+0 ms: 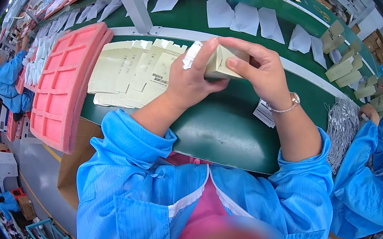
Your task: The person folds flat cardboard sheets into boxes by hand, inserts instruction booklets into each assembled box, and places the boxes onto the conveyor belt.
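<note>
A small pale green-gold box (222,62) is held up over the green table, between both hands. My left hand (189,79) grips its left side, with a white wrapping round one finger. Thumb and fingers of my right hand (261,70) close on the box's right end and top. Just left of my left hand, flat pale cartons (126,67) with dark print lie in overlapping stacks. White printed slips (265,113) lie under my right wrist, which wears a bracelet.
Pink foam trays (65,86) stand at the table's left edge. White sheets (245,18) lie along the green conveyor (189,17) beyond a metal post. Grey cords (343,129) are heaped at right, beside a co-worker's blue sleeve (365,186). Upright cartons (343,68) stand at upper right.
</note>
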A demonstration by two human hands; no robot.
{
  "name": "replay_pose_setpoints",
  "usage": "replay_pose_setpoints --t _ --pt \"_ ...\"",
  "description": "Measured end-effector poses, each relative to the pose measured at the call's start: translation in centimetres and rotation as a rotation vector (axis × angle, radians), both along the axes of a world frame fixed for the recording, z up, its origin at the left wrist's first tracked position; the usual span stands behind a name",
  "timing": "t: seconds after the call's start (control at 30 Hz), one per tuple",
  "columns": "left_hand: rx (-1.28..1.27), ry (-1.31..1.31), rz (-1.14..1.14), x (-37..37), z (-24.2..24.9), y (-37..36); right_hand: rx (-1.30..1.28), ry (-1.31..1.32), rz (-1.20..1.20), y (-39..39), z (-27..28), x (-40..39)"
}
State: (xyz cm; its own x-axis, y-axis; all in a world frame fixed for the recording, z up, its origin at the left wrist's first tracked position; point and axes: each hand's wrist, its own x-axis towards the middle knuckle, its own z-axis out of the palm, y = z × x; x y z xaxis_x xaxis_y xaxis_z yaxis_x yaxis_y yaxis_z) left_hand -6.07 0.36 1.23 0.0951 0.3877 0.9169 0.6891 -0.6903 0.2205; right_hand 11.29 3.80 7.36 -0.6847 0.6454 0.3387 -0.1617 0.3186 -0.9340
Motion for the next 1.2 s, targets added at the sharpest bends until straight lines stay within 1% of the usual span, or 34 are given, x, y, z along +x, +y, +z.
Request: replay_pose_setpoints --t 0.1,0.2,0.23,0.27,0.33,0.37,0.4,0.47,0.5,0.53,0.6,0.63,0.67,0.7,0.73,0.77,0.8,0.9,0.93,0.97,1.07,1.1,1.2 --pt "-0.037 0.006 -0.006 0.1 0.1 0.0 -0.008 -0.013 -0.073 -0.1 -0.3 -0.1" --pt "-0.090 -0.043 -0.029 -0.3 0.1 0.3 0.352 -0.053 -0.114 0.0 0.2 0.0" --pt "-0.121 -0.069 -0.041 -0.4 0.1 0.2 0.345 -0.057 -0.118 0.0 0.2 0.1" --pt "-0.128 -0.072 -0.049 -0.4 0.1 0.4 0.476 -0.028 -0.230 0.1 0.2 0.4" --pt "-0.268 -0.330 -0.077 -0.3 0.4 0.9 0.740 0.020 -0.456 0.0 0.3 1.0" --pt "-0.342 -0.462 -0.090 -0.2 0.4 0.9 0.733 0.005 -0.462 -0.2 0.3 1.2" --pt "-0.351 -0.471 -0.098 -0.2 0.6 0.9 0.861 -0.040 -0.383 -0.4 0.2 1.4" --pt "-0.959 -1.072 -0.913 -0.9 1.2 0.3 1.094 -0.131 -0.217 -1.2 -0.2 2.0" --pt "-1.252 -1.353 -1.341 -1.1 1.3 0.1 1.080 -0.143 -0.224 -1.8 -0.4 2.5" --pt "-1.269 -1.359 -1.344 -1.3 1.4 0.2 1.058 -0.248 -0.234 -2.4 -0.5 3.0" --pt "-1.229 -1.156 -1.104 -1.8 1.4 0.7 1.004 -0.455 -0.248 -3.4 -0.7 4.2" --pt "-1.199 -1.053 -0.990 -1.8 1.2 1.0 0.993 -0.463 -0.251 -3.6 -1.2 5.4" --pt "-1.206 -1.057 -0.996 -1.6 1.0 1.2 0.836 -0.592 -0.310 -3.8 -1.9 7.0" --pt "-1.194 -1.032 -0.870 -1.3 0.6 1.4 0.676 -0.716 -0.366 -3.9 -2.6 8.5" --pt "-1.176 -1.004 -0.745 -1.0 0.4 1.6 0.673 -0.722 -0.369 -4.1 -3.3 9.5" --pt "-1.154 -0.972 -0.620 -0.9 0.2 1.7 0.567 -0.778 -0.317 -4.3 -4.1 10.3" --pt "-1.156 -0.972 -0.623 -0.8 0.2 1.6 0.460 -0.829 -0.265 -4.5 -4.7 11.0" --pt "-1.163 -0.847 -0.632 -0.7 0.2 1.4 0.392 -0.809 -0.268 -4.2 -5.8 12.3" --pt "-1.165 -0.845 -0.633 -0.6 0.1 1.4 0.359 -0.797 -0.269 -4.2 -5.8 12.4" --pt "-1.176 -0.836 -0.632 -0.5 0.1 1.4 0.359 -0.795 -0.271 -4.4 -5.8 12.3" --pt "-1.191 -0.809 -0.630 -0.6 0.0 1.4 0.570 -0.909 -0.305 -4.9 -5.6 11.4" --pt "-1.196 -0.803 -0.626 -0.6 -0.1 1.5 0.574 -0.907 -0.308 -4.8 -5.4 11.4" --pt "-1.207 -0.789 -0.620 -0.7 -0.3 1.5 0.560 -0.842 -0.191 -3.8 -4.6 12.0"
